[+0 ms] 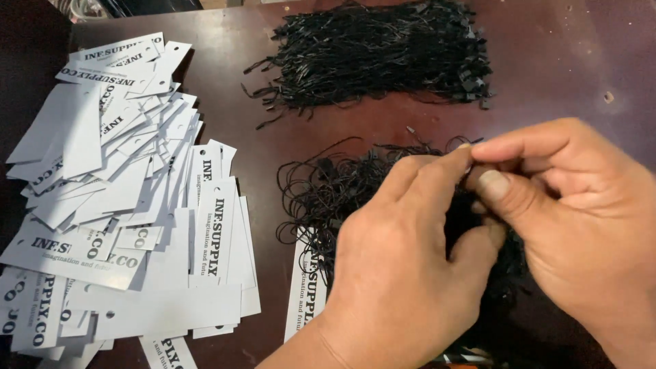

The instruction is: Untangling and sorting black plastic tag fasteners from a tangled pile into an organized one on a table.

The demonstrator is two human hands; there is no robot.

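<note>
Mostly the dark table (560,61) carries a wide heap of white tags (130,205), long cards with black print and a punched hole, at my left. Behind lies a neat bundle of black strings (383,51); nearer, a loose tangle (328,191). My left hand (403,273) and right hand (567,212) pinch one thin string (471,142) between narrow fingertips. I judge it light, soft, easily snagging; best held by its stiffer end.
</note>
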